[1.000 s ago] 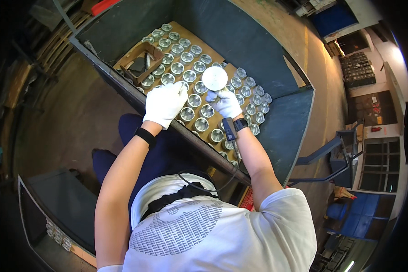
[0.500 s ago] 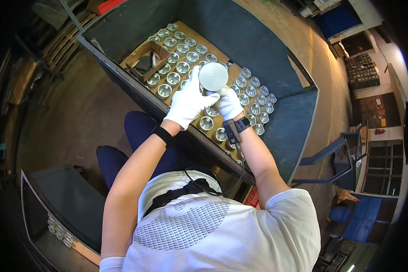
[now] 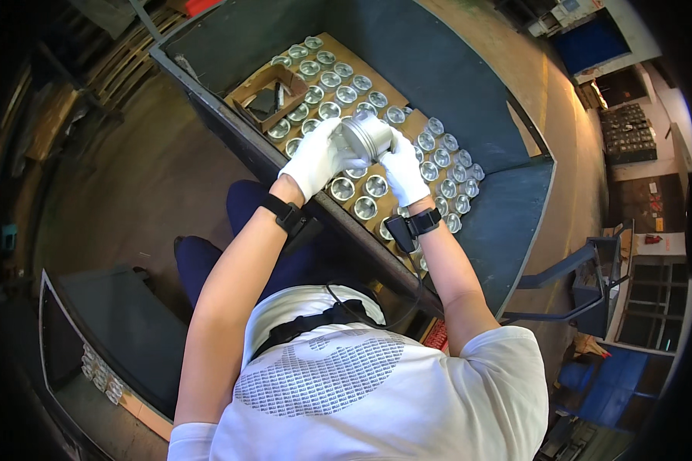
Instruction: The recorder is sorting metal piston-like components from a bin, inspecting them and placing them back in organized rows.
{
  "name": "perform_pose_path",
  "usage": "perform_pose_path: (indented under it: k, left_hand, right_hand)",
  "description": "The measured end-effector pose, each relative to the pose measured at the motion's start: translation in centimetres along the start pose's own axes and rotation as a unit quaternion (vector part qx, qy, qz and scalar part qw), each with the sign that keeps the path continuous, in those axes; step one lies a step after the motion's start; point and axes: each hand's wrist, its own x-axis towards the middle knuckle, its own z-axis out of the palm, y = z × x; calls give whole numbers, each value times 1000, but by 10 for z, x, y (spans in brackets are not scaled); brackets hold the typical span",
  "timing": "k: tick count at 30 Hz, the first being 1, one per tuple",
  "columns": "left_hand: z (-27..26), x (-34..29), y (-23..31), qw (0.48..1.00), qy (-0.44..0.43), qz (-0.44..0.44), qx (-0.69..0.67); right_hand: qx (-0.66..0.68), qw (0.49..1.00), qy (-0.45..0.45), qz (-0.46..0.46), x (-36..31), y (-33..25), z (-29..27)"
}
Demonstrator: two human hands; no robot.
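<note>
Gloved fingers (image 3: 397, 147) hold the metal cylinder (image 3: 369, 137) between both hands.

We hold one silver metal cylinder (image 3: 369, 137); its shiny side is ringed with grooves; we see it tilted, near twelve o'clock in our view.

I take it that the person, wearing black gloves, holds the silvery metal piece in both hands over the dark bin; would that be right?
Not quite: the gloves are white, as the head view shows. The left hand and right hand do both hold the silvery metal piece over the dark bin.
</note>
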Motion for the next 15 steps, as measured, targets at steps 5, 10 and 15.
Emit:
perform_pose_path:
  k: [5, 10, 15]
  left_hand:
    - [-3, 3, 0, 999, -20, -3, -41]
    - [-3, 5, -1, 999, -10, 11, -40]
    - [8, -2, 1, 999, 8, 37, 6]
  right_hand:
    - [-77, 997, 15, -22, 1, -3, 5]
    - [-190, 978, 5, -88, -1, -10, 7]
    - [-179, 983, -33, -5, -2, -30, 4]
